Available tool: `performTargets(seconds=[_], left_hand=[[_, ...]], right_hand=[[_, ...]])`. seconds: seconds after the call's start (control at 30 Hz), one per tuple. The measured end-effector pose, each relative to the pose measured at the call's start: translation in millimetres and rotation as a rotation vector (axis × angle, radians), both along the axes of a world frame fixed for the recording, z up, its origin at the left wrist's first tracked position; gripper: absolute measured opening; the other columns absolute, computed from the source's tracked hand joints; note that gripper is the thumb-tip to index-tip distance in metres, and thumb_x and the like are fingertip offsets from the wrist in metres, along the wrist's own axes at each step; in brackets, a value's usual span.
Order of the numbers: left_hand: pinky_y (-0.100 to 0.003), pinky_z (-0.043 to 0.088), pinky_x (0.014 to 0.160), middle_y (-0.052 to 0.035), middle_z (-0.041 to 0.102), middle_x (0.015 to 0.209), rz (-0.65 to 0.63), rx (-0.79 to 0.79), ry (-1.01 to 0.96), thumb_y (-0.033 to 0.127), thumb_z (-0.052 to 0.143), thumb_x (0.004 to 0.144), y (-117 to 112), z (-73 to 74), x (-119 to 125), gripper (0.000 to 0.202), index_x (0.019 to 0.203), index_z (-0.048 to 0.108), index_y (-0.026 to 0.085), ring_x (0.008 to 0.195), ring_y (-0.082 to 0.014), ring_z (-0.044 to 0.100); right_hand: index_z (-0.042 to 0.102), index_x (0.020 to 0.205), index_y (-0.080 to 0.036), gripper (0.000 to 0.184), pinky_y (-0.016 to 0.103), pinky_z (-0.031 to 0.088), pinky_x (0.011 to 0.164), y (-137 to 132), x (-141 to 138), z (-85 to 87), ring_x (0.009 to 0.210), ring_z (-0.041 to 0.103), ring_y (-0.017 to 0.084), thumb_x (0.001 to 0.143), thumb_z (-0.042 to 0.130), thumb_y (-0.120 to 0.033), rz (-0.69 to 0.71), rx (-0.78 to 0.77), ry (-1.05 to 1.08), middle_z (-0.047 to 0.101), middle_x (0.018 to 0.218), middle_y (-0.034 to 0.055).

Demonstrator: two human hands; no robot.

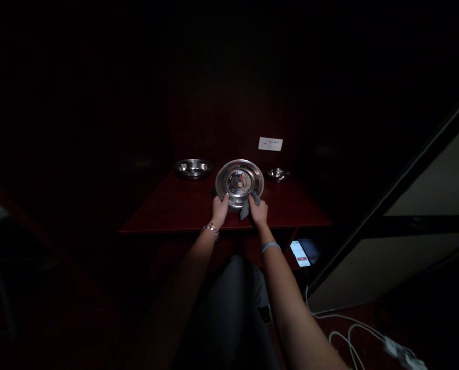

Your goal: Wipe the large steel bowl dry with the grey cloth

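A round steel plate (233, 174) with a coloured label at its middle is tilted up toward me above the table. My left hand (220, 209) grips its lower left rim, thumb on the face. At the lower right rim, my right hand (258, 209) is closed on a grey cloth (244, 210) and on the plate's edge. The fingers behind the plate are hidden. Behind and to the left stands a wider steel bowl (193, 168). To the right, a smaller steel bowl (278, 175) rests on the table.
The dark red table (167, 218) has its front edge just beyond my knees. A white wall socket (270, 144) is on the back panel. Below the table at right lies a lit phone (300, 254), with white cables (337, 316) trailing on the floor. Most surroundings are dark.
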State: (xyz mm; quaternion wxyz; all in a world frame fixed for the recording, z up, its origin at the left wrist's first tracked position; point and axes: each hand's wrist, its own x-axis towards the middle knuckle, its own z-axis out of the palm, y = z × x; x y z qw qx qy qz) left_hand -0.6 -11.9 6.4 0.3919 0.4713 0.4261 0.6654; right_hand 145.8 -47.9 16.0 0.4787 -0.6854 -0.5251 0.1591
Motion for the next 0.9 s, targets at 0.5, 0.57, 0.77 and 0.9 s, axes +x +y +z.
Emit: performTargets(seconds=[0.5, 0.57, 0.77, 0.9], left_hand=[[-0.034, 0.05, 0.093, -0.0129, 0.075, 0.105, 0.006, -0.022, -0.005, 0.028, 0.062, 0.081, -2.1, 2.6, 0.7, 0.024, 0.096, 0.07, 0.012, 0.1, -0.0232, 0.068], [-0.034, 0.05, 0.093, -0.013, 0.075, 0.105, 0.005, -0.02, -0.003, 0.029, 0.062, 0.08, -2.0, 2.3, 0.8, 0.025, 0.096, 0.07, 0.011, 0.1, -0.0234, 0.068], [-0.037, 0.05, 0.094, -0.0134, 0.075, 0.105, -0.001, -0.004, 0.026, 0.03, 0.06, 0.081, 0.3, -0.2, 0.6, 0.026, 0.097, 0.07, 0.011, 0.1, -0.0244, 0.068], [-0.036, 0.05, 0.095, -0.0139, 0.074, 0.107, 0.001, 0.003, 0.014, 0.028, 0.061, 0.081, 0.0, 0.3, 0.4, 0.025, 0.097, 0.07, 0.011, 0.101, -0.0235, 0.068]], right_hand=[[0.078, 0.099, -0.012, 0.046, 0.024, 0.051, 0.078, -3.4, -1.1, 3.7, 0.098, 0.074, 0.025, 0.095, 0.051, -0.049, -0.008, -0.009, 0.017, 0.077, 0.098, 0.0176], [0.078, 0.1, -0.013, 0.045, 0.023, 0.051, 0.078, -3.9, -1.3, 3.9, 0.097, 0.074, 0.024, 0.095, 0.051, -0.049, -0.007, -0.008, 0.011, 0.078, 0.097, 0.0166], [0.079, 0.1, -0.012, 0.046, 0.025, 0.051, 0.078, -2.2, -1.0, 1.5, 0.098, 0.073, 0.026, 0.094, 0.052, -0.049, -0.017, 0.0, 0.025, 0.077, 0.097, 0.0178], [0.078, 0.1, -0.012, 0.046, 0.024, 0.052, 0.078, -1.1, -0.8, 0.3, 0.095, 0.074, 0.025, 0.094, 0.052, -0.049, -0.012, 0.006, 0.026, 0.078, 0.096, 0.0165]])
